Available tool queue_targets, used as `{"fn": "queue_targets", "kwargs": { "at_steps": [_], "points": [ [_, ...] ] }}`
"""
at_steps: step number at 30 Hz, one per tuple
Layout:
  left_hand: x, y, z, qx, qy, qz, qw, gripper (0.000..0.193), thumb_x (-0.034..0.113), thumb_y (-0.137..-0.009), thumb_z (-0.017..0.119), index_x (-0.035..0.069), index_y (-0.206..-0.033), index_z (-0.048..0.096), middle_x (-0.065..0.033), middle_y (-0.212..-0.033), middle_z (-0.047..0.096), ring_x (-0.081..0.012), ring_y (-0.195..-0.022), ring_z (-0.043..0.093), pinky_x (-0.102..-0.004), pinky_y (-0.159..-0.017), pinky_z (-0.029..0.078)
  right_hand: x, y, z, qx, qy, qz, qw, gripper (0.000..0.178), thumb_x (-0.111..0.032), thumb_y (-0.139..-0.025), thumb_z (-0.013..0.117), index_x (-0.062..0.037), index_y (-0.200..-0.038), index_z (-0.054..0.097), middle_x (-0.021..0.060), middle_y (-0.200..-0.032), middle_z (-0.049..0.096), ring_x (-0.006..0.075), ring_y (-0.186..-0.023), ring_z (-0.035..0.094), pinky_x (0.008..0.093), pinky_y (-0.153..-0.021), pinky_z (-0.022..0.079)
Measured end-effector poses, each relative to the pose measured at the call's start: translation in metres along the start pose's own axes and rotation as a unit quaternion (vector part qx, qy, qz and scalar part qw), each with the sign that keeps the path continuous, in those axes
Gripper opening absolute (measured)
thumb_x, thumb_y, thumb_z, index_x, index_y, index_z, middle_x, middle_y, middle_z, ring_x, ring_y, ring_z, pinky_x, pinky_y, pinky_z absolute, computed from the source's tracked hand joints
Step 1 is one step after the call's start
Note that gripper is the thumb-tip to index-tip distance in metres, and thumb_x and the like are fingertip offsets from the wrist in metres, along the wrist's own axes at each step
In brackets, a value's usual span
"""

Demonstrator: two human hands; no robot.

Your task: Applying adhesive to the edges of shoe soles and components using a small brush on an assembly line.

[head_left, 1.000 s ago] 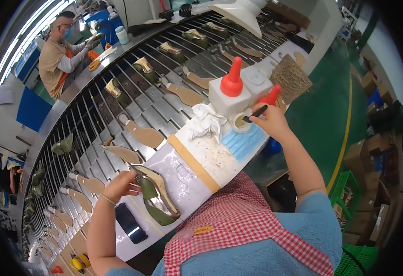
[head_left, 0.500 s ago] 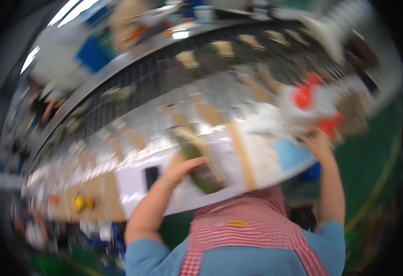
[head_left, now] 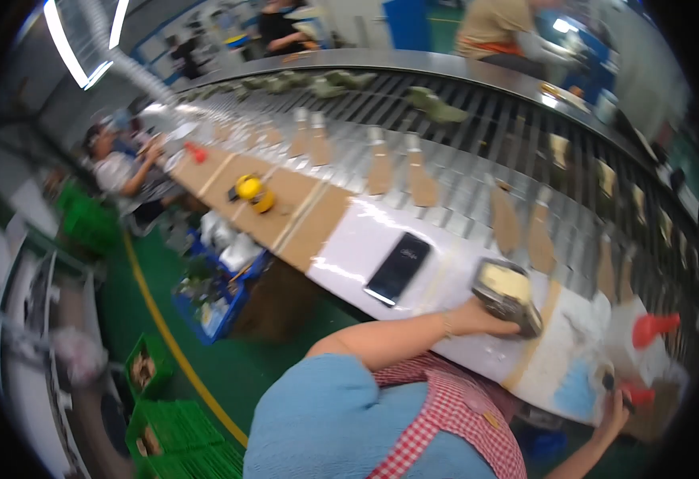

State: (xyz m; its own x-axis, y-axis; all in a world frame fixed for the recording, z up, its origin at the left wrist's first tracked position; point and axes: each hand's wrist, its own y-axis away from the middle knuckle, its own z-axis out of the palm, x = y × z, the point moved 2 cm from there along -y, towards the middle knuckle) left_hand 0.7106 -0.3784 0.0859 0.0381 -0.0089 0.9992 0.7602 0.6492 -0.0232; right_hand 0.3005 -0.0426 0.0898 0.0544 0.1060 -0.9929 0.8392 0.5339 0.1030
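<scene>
My left hand (head_left: pixel 481 319) is closed around a dark grey-green shoe upper (head_left: pixel 507 297) with a cream face turned up, held above the white-covered bench (head_left: pixel 461 279). My right hand (head_left: pixel 614 415) is at the bench's right end, fingers curled on a small dark-ended thing that blur keeps me from naming. Beside it stands a whitish container (head_left: pixel 627 339) with a red cap or spout (head_left: pixel 654 329). A phone (head_left: pixel 398 269) lies on the bench left of the shoe upper.
Beyond the bench runs a slatted conveyor (head_left: pixel 477 128) bearing green shoe uppers (head_left: pixel 435 104) and brown sole-shaped pieces (head_left: pixel 423 182). A yellow object (head_left: pixel 255 193) sits on the cardboard-covered stretch. Below are a blue crate (head_left: pixel 233 307) and green crates (head_left: pixel 178 431). Other people work nearby.
My view has swung to the left, so the bench, phone and floor crates show further right or newly appear. The shoe upper has tipped, its cream face now upward, still in my left hand.
</scene>
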Motion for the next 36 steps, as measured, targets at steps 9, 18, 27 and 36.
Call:
{"fn": "queue_targets", "kwargs": {
  "at_steps": [9,18,27,36],
  "points": [
    [0.012,0.004,0.035,0.032,-0.273,0.169,0.947,0.073,0.018,-0.072,0.076,0.005,-0.133,0.037,-0.0119,-0.130,0.046,-0.0221,-0.122,0.044,-0.0345,-0.103,0.036,0.009,0.014,0.070,0.131,-0.377,0.182,0.899,0.027,-0.033,-0.076,0.077,-0.0124,-0.078,0.060,0.0031,-0.070,0.062,0.0188,-0.065,0.062,0.0294,-0.058,0.050],
    [0.014,0.015,0.106,0.021,0.049,0.060,0.997,0.093,-0.001,-0.062,0.081,0.007,-0.139,0.030,-0.0108,-0.129,0.042,-0.0222,-0.113,0.049,-0.0321,-0.098,0.042,0.016,0.039,0.028,0.012,-0.479,0.076,0.875,0.016,-0.017,-0.091,0.059,-0.0092,-0.104,0.063,0.0062,-0.091,0.066,0.0199,-0.091,0.063,0.0358,-0.081,0.051],
    [-0.038,0.025,0.101,-0.010,-0.043,0.190,0.981,0.078,0.000,-0.078,0.070,0.008,-0.142,0.026,-0.0119,-0.140,0.034,-0.0217,-0.119,0.047,-0.0316,-0.098,0.043,-0.096,0.114,0.156,-0.173,-0.253,-0.076,0.949,0.022,-0.011,-0.084,0.064,0.0007,-0.101,0.054,0.0173,-0.101,0.063,0.0234,-0.097,0.061,0.0354,-0.090,0.046],
    [-0.023,0.026,0.107,-0.002,-0.074,0.256,0.964,0.091,0.004,-0.071,0.078,0.008,-0.141,0.021,-0.0146,-0.145,0.027,-0.0282,-0.125,0.043,-0.0369,-0.102,0.041,-0.088,0.145,0.214,-0.251,-0.112,-0.036,0.961,0.016,0.001,-0.080,0.067,0.0003,-0.095,0.062,0.0079,-0.101,0.063,0.0107,-0.091,0.059,0.0247,-0.080,0.048]
  ]
}}
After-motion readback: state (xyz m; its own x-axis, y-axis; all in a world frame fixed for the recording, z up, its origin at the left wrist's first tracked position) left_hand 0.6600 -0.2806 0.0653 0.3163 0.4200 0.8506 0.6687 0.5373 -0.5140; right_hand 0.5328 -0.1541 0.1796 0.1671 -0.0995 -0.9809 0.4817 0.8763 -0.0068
